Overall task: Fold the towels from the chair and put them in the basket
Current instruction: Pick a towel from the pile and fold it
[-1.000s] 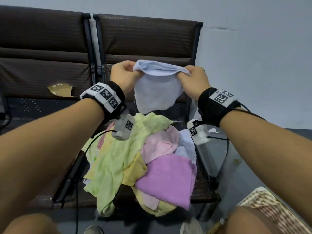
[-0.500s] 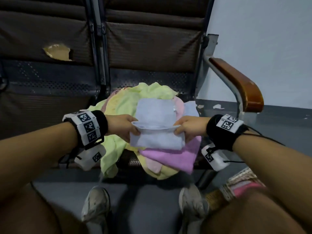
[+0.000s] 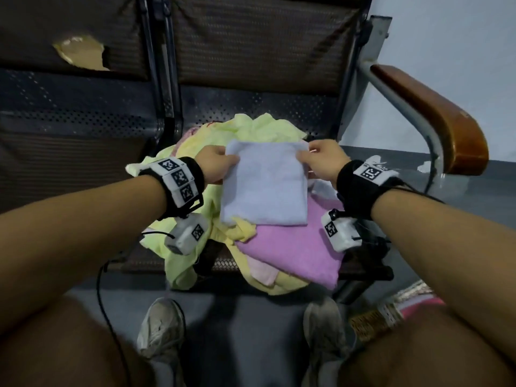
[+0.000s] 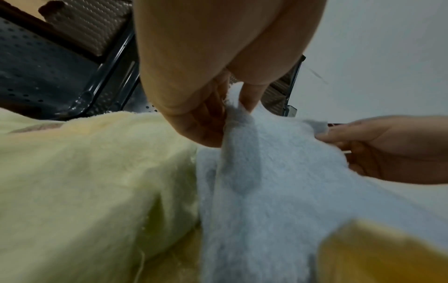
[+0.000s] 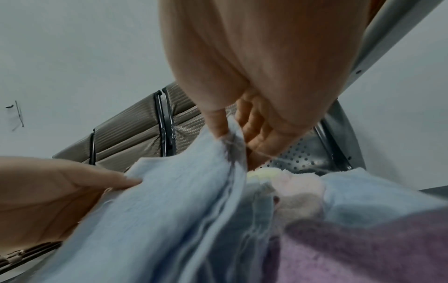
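Observation:
A pale blue towel (image 3: 265,182) lies folded flat on top of the heap of towels (image 3: 195,247) on the chair seat (image 3: 251,107). My left hand (image 3: 220,163) pinches its far left corner, thumb on top, as the left wrist view shows, with the blue towel (image 4: 266,181) gathered under the left hand (image 4: 232,103). My right hand (image 3: 315,160) pinches the far right corner; in the right wrist view the blue towel (image 5: 181,201) bunches between thumb and fingers of the right hand (image 5: 232,136). A purple towel (image 3: 293,252) lies beneath, yellow-green ones (image 3: 178,263) to the left.
The chair's wooden armrest (image 3: 435,118) juts out at the right. A woven basket (image 3: 391,314) with something pink in it shows on the floor at lower right, partly behind my right arm. My knees and shoes (image 3: 162,328) fill the bottom of the head view.
The blue towel, held up in the air a second ago, came down onto the heap and its near edge was folded over to the far edge. Both hands moved away from me with it.

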